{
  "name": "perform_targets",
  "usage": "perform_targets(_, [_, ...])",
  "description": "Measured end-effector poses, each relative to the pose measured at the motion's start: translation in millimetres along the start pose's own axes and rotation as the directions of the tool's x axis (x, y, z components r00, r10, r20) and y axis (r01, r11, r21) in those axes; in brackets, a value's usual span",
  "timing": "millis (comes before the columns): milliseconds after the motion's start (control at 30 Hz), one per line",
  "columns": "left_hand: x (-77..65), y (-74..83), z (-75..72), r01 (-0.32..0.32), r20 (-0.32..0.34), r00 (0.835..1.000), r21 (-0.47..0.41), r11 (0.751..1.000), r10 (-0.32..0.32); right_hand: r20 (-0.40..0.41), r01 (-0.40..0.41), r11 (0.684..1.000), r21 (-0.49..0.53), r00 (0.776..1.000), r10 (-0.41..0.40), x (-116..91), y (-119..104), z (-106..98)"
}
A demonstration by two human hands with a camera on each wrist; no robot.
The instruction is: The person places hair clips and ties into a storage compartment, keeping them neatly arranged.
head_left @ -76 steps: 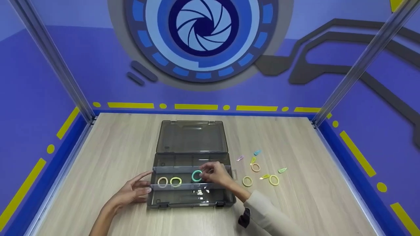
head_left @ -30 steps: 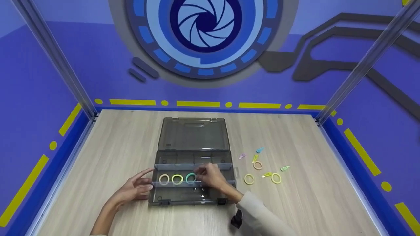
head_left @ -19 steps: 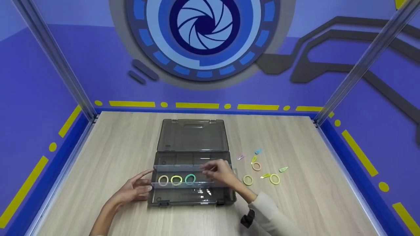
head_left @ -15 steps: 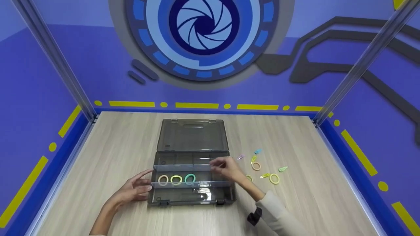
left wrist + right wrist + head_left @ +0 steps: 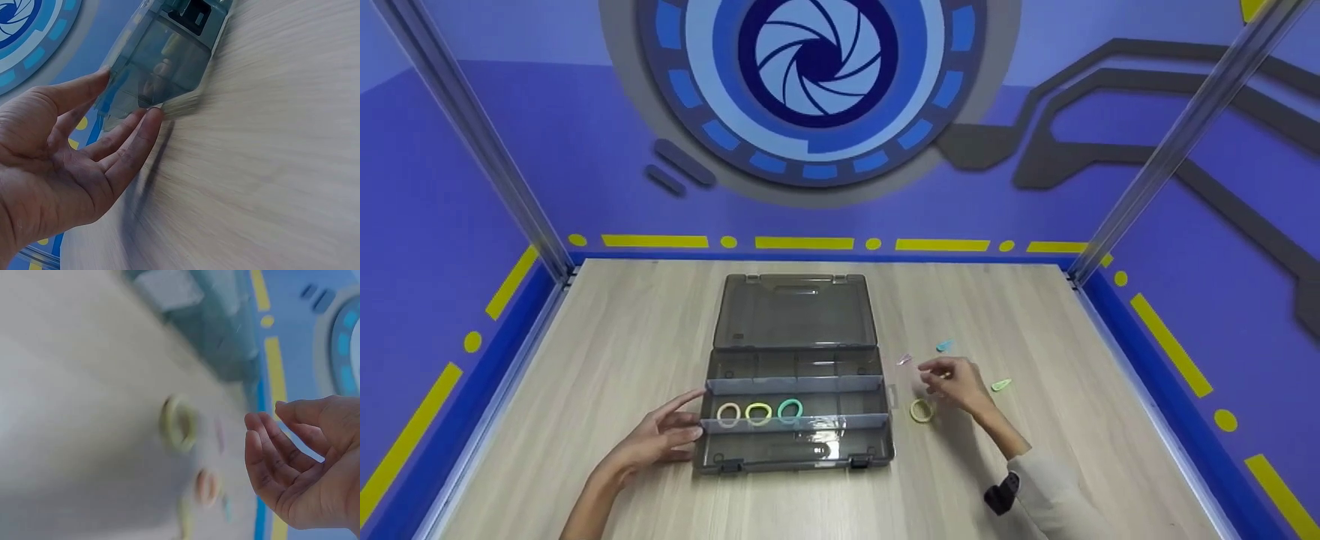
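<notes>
A smoky plastic organizer box (image 5: 795, 451) lies with its lid (image 5: 795, 319) folded back. In its middle compartment a peach hair tie (image 5: 728, 415), a yellow hair tie (image 5: 758, 414) and a teal hair tie (image 5: 790, 410) stand in a row. My left hand (image 5: 656, 441) touches the box's left side with its fingertips. Over the table to the right, my right hand (image 5: 958, 384) hovers with bent fingers and nothing between them. Close by are a pale yellow hair tie (image 5: 921, 410) and, in the right wrist view, a blurred peach hair tie (image 5: 208, 487).
Small hair clips lie around the right hand: a purple clip (image 5: 904, 360), a blue clip (image 5: 944, 346) and a green clip (image 5: 1001, 385). That hand hides other pieces from the head view. Blue panels and metal posts border the wooden table (image 5: 615, 337).
My right hand has shifted the teal hair tie leftward beside the yellow one and let it go. It has then moved right, out of the box. The left hand has stayed at the box.
</notes>
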State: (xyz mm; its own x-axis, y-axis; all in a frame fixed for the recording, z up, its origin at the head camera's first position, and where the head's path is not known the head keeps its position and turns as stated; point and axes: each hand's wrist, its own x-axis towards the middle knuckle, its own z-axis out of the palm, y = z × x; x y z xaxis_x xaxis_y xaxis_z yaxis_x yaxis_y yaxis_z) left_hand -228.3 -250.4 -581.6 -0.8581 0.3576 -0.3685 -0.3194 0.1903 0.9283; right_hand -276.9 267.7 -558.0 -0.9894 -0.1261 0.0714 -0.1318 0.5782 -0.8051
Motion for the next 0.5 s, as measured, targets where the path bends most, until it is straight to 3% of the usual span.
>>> perform_targets(167, [-2.2,-0.7,-3.7,-0.001,0.011,1.000,0.017,1.000,0.001,0.008,-0.053,0.997,-0.053,0.999,0.054,-12.7,20.7,-4.1])
perform_targets(500, [0.4,-1.1,-1.2,-0.017,0.029,0.999,0.013,1.000,0.017,0.049,-0.026,0.992,-0.123,0.998,0.033,-22.6,34.8,-8.2])
